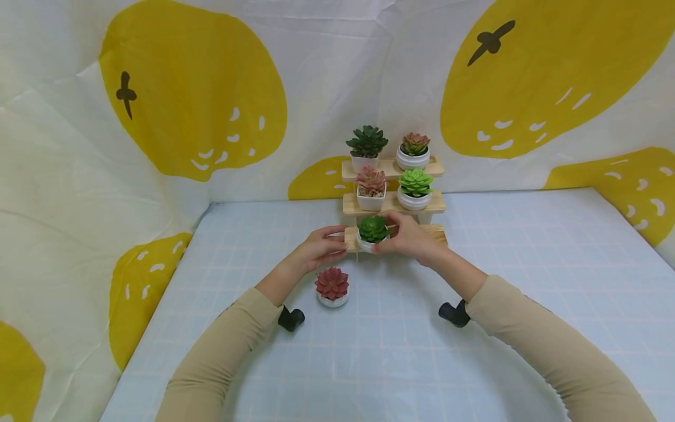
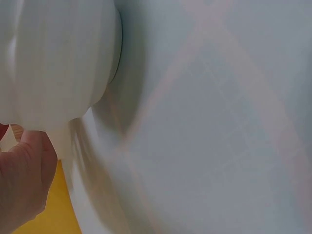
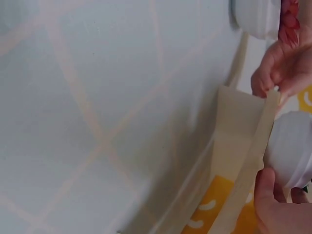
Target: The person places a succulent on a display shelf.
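A three-step wooden stand (image 1: 436, 234) stands by the back wall. My right hand (image 1: 410, 237) grips a round white pot with a dark green succulent (image 1: 373, 228) at the left part of the lowest step. In the right wrist view its thumb and fingers hold the white pot (image 3: 292, 148), close over the step's board (image 3: 246, 170). At the left end of that step, my left hand (image 1: 316, 249) holds the board between its fingertips. Nearer me on the table is a red succulent (image 1: 332, 284) in a white pot, which looms large in the left wrist view (image 2: 58, 58).
On the middle step are a pink succulent (image 1: 371, 189) and a bright green one (image 1: 415, 189). The top step bears a dark green succulent (image 1: 367, 146) and a reddish-green one (image 1: 413, 151). Black wrist mounts (image 1: 292, 318) stick out under both sleeves. A lemon-print cloth (image 1: 337, 88) hangs behind.
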Demonstrator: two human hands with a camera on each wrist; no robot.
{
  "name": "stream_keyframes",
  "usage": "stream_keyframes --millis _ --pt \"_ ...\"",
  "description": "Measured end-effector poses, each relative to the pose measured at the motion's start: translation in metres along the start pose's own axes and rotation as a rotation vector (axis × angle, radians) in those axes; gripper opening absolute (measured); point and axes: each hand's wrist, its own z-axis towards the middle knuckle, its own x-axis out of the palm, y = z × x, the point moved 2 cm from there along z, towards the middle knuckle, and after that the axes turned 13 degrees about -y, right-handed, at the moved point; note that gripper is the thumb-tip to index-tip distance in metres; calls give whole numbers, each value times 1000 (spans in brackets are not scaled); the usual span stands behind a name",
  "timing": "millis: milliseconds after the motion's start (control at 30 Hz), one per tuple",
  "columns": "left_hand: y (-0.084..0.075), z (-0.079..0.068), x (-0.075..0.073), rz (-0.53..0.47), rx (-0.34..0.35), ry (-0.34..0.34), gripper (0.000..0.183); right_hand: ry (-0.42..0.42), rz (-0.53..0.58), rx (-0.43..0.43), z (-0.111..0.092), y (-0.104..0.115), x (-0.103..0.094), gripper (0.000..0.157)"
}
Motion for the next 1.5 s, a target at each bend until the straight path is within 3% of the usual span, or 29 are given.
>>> stream_keyframes --millis 367,1500 --pt "0 -2 0 -2 -10 2 55 -54 30 42 3 -4 3 72" --pt "-2 -1 -1 -21 -22 7 56 -71 74 42 0 -8 0 72"
